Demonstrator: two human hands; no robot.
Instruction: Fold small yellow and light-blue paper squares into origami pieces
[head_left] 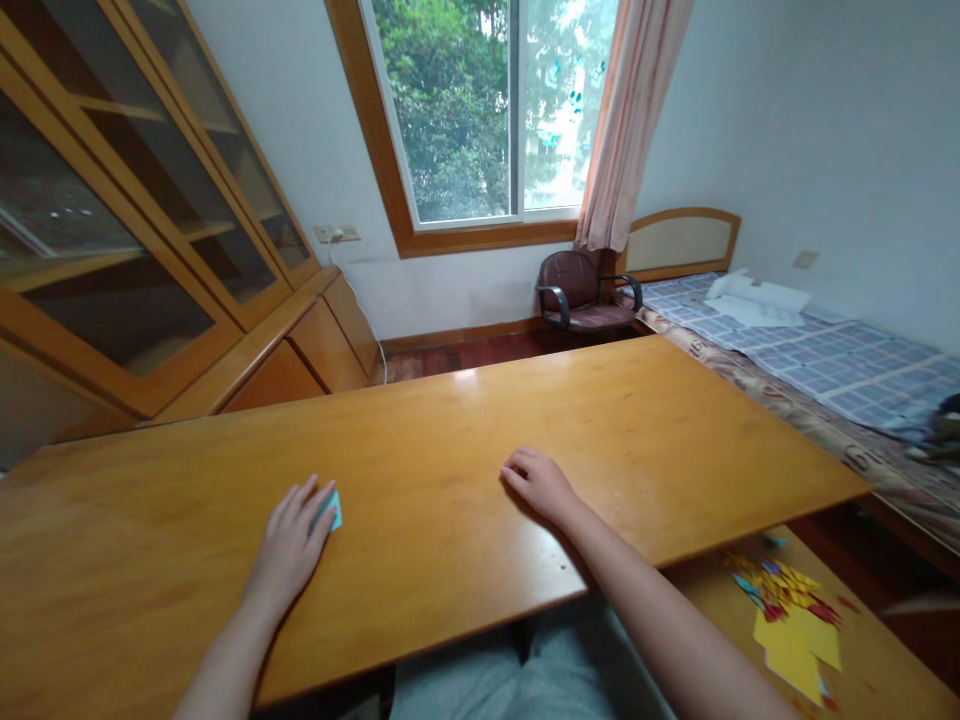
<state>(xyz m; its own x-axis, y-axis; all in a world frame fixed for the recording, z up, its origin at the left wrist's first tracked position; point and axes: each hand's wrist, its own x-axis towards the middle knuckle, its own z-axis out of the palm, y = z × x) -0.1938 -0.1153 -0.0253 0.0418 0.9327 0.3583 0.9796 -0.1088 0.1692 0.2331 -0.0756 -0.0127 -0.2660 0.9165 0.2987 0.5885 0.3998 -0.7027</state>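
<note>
On the left part of the wooden table [420, 460], my left hand [292, 535] lies palm down with its fingers stretched out and a little apart. A small light-blue piece of paper [335, 511] is under its thumb and index finger. Part of that paper is covered, so I cannot tell whether it is folded. My right hand [541, 483] rests on the tabletop right of the middle. Its fingers are curled in loosely, and nothing shows in them.
Lower right, a lower wooden surface [712, 590] bears yellow paper sheets [795, 645] and a heap of small coloured paper pieces [784, 585]. Behind the table stands a brown armchair [574, 285]. A bed [825, 350] is at right, a glass-doored cabinet [225, 345] at left.
</note>
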